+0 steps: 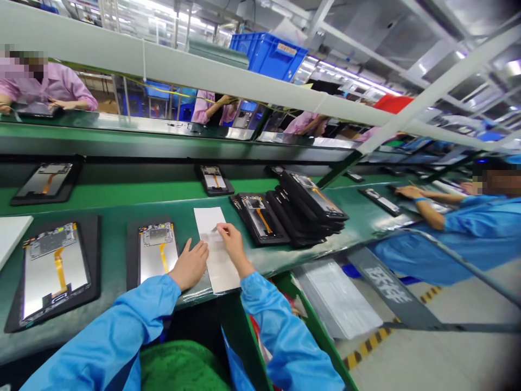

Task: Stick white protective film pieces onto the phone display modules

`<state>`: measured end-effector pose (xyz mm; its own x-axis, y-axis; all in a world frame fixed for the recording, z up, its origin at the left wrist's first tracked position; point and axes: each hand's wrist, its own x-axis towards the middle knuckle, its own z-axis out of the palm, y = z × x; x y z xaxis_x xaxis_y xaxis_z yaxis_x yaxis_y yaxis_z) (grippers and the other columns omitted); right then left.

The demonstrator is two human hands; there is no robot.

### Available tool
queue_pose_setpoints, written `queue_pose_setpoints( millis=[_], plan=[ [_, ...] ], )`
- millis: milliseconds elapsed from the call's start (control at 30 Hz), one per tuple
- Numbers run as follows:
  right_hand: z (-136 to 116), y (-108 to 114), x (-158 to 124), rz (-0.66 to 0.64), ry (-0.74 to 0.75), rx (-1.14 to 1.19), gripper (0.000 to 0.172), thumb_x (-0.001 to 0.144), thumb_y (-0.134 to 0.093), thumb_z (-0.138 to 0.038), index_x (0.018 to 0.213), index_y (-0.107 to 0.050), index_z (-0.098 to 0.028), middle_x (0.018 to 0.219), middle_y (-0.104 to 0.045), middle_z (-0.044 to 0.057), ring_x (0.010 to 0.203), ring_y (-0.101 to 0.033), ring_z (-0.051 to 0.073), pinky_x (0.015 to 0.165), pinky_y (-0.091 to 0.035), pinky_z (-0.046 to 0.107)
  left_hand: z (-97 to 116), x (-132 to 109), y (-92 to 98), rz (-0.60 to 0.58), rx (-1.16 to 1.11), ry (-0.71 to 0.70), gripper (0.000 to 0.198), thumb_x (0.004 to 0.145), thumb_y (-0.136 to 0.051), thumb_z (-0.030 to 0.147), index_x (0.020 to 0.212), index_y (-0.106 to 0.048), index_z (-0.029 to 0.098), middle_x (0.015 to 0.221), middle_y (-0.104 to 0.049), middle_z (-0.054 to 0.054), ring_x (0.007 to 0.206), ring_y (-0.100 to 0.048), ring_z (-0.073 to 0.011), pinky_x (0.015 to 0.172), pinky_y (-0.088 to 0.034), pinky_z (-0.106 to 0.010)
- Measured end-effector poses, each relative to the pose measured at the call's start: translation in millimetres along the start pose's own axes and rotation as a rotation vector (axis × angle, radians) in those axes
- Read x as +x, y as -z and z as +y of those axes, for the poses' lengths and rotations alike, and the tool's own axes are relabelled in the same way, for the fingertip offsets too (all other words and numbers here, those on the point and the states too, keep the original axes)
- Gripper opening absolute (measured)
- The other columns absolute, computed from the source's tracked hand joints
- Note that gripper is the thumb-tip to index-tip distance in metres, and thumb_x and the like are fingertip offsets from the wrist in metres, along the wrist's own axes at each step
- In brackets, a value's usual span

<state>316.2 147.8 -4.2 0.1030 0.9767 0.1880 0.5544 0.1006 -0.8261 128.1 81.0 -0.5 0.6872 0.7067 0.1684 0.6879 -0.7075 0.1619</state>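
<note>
A white sheet of backing paper [214, 255] lies on the green bench in front of me. My left hand [190, 264] rests flat on its left edge, fingers stretched out. My right hand [232, 240] pinches a small clear sticker [216, 230] at the sheet's upper middle. Just left of my left hand sits a black tray with an open tablet panel [156, 250], metal back and orange flex cable up. A second such panel [55, 267] lies further left.
A fanned stack of black trays with panels [299, 209] stands to the right of the sheet. More panels [214, 180] ride the conveyor behind. A co-worker in blue [468, 214] works at the right; others in pink sit across. A blue crate [266, 53] sits overhead.
</note>
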Motion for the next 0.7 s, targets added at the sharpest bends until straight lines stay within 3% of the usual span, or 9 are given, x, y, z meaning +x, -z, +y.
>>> queue_pose_setpoints(
  millis=[133, 233, 400, 533, 700],
  plan=[
    [-44, -15, -9, -0.14, 0.098, 0.186, 0.027, 0.091, -0.057, -0.044, 0.095, -0.066, -0.019, 0.111, -0.072, 0.011, 0.101, -0.067, 0.022, 0.088, -0.052, 0.036, 18, -34, 33.8, 0.06, -0.014, -0.065, 0.043, 0.098, -0.043, 0.024, 0.138, -0.052, 0.011, 0.156, -0.042, -0.018, 0.146, -0.036, -0.03, 0.122, -0.023, -0.056],
    [-81, -44, -21, -0.358, 0.216, 0.256, 0.017, 0.089, -0.062, -0.037, 0.085, -0.066, -0.021, 0.114, -0.07, 0.008, 0.108, -0.064, 0.021, 0.095, -0.048, 0.036, 21, -79, 55.6, 0.13, -0.08, -0.015, 0.039, 0.099, -0.042, 0.024, 0.135, -0.054, 0.015, 0.144, -0.054, -0.015, 0.138, -0.047, -0.0267, 0.122, -0.027, -0.054],
    [-110, -100, -19, -0.564, 0.305, 0.091, 0.008, 0.085, -0.068, -0.019, 0.078, -0.067, -0.019, 0.118, -0.066, 0.007, 0.117, -0.058, 0.02, 0.106, -0.039, 0.04, -21, -141, 51.3, 0.254, -0.036, 0.279, 0.045, 0.092, -0.038, 0.006, 0.131, -0.059, 0.018, 0.134, -0.061, -0.014, 0.128, -0.054, -0.0271, 0.115, -0.037, -0.055],
    [-112, -123, -4, -0.615, 0.319, -0.018, 0.01, 0.084, -0.071, -0.012, 0.075, -0.069, -0.018, 0.118, -0.064, 0.007, 0.116, -0.056, 0.021, 0.105, -0.037, 0.042, -54, -153, 38.1, 0.295, 0.047, 0.389, 0.048, 0.089, -0.041, 0.003, 0.132, -0.06, 0.016, 0.139, -0.057, -0.017, 0.133, -0.049, -0.0305, 0.114, -0.038, -0.056],
    [-110, -130, 2, -0.633, 0.321, -0.073, 0.01, 0.085, -0.072, -0.013, 0.077, -0.071, -0.018, 0.116, -0.063, 0.007, 0.113, -0.055, 0.021, 0.103, -0.038, 0.041, -65, -145, 34.3, 0.255, 0.067, 0.399, 0.052, 0.089, -0.042, 0.002, 0.136, -0.059, 0.016, 0.144, -0.054, -0.017, 0.136, -0.045, -0.0316, 0.114, -0.037, -0.055]
  ],
)
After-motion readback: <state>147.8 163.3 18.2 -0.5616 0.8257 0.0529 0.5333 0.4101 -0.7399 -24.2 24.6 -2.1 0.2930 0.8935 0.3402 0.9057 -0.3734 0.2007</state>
